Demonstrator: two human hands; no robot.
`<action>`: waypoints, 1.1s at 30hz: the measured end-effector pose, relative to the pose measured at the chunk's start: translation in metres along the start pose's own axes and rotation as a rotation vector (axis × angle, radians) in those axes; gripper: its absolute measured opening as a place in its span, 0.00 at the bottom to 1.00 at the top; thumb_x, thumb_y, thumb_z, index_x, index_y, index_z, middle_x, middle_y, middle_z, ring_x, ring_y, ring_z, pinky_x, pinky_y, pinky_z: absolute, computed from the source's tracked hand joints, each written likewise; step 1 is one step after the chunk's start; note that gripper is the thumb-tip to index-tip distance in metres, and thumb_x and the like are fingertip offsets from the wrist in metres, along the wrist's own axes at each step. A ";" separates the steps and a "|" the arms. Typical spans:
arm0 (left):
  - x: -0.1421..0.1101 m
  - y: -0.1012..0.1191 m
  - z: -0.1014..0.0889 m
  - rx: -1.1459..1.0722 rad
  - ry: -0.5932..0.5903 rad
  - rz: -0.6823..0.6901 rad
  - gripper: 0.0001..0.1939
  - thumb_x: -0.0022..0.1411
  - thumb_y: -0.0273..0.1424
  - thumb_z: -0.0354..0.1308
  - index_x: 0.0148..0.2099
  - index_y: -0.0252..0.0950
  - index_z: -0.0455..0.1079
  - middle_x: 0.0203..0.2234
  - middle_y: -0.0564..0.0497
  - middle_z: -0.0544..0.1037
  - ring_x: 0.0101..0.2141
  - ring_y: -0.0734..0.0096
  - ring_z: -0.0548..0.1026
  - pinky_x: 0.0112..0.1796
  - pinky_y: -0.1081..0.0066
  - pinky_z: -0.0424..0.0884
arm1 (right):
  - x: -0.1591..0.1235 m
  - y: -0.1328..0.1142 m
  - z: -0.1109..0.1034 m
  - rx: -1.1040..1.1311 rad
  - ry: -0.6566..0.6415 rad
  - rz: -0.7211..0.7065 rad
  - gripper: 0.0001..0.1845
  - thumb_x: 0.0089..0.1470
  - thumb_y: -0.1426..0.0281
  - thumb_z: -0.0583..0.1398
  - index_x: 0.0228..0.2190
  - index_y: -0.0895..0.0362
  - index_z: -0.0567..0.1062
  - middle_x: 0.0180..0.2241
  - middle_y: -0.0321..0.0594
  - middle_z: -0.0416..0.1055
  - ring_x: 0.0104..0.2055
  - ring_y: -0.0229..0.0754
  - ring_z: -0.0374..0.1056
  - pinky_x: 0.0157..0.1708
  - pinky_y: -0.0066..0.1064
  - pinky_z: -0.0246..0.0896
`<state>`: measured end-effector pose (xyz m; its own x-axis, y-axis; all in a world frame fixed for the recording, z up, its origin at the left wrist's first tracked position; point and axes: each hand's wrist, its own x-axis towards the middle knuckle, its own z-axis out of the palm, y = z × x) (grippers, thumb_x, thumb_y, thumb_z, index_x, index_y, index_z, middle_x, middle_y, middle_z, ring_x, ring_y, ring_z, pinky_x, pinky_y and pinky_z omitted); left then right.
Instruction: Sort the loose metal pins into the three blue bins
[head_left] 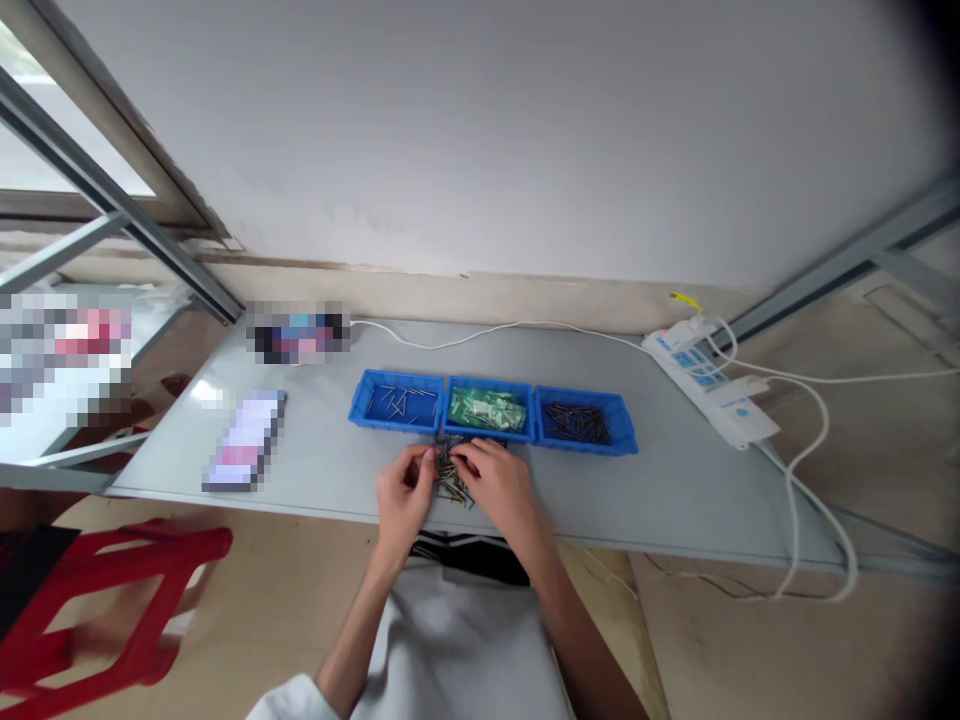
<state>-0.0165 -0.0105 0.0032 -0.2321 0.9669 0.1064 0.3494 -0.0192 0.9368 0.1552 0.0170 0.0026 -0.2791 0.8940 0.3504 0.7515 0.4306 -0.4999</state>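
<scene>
A loose pile of small metal pins or screws [454,488], dark with some yellowish ones, lies on the grey table in front of the bins. My left hand [405,490] is at the pile's left edge, thumb and forefinger pinched together. From the right, my right hand [495,478] reaches over the pile with its fingers closed at the tips. What either hand pinches is too small to make out. Just beyond are three blue bins: the left bin [396,424] has a few thin silvery pins, the middle bin [487,384] green-and-clear packets, the right bin [626,430] many dark pins.
A phone-like device [246,440] lies at the left, with a blurred-out object [298,335] behind it. A white power strip [709,385] with cables occupies the right side. A red stool [142,600] stands on the floor at lower left. Metal frame posts flank the table.
</scene>
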 end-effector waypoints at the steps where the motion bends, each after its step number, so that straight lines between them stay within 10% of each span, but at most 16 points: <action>1: 0.000 0.001 0.000 0.000 0.001 0.002 0.21 0.74 0.48 0.58 0.40 0.36 0.79 0.22 0.53 0.78 0.23 0.71 0.72 0.28 0.73 0.67 | -0.001 0.000 0.000 0.002 0.002 -0.014 0.11 0.72 0.70 0.61 0.39 0.49 0.84 0.34 0.39 0.81 0.38 0.45 0.76 0.34 0.33 0.64; 13: -0.001 0.005 0.002 0.075 0.013 0.097 0.18 0.76 0.45 0.58 0.42 0.38 0.81 0.25 0.53 0.80 0.23 0.72 0.71 0.28 0.73 0.67 | -0.003 -0.008 -0.010 0.215 0.179 0.006 0.12 0.75 0.67 0.57 0.41 0.50 0.81 0.31 0.38 0.76 0.32 0.42 0.72 0.37 0.33 0.67; 20: 0.001 0.011 0.007 -0.051 -0.234 0.203 0.13 0.73 0.41 0.63 0.48 0.38 0.83 0.31 0.49 0.82 0.25 0.72 0.71 0.30 0.72 0.70 | -0.018 -0.023 -0.011 0.537 0.383 0.198 0.09 0.73 0.63 0.60 0.38 0.51 0.77 0.28 0.34 0.73 0.26 0.39 0.66 0.29 0.30 0.65; 33: -0.001 0.010 0.024 -0.272 -0.155 0.205 0.10 0.72 0.38 0.66 0.43 0.37 0.82 0.40 0.46 0.82 0.26 0.77 0.71 0.30 0.75 0.69 | -0.034 -0.018 0.001 0.639 0.323 0.305 0.08 0.72 0.64 0.59 0.39 0.53 0.75 0.28 0.32 0.71 0.28 0.38 0.68 0.30 0.27 0.65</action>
<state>0.0094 -0.0058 0.0046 -0.0348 0.9625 0.2690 0.1159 -0.2635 0.9577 0.1510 -0.0208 -0.0008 0.1463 0.9464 0.2880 0.2495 0.2465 -0.9365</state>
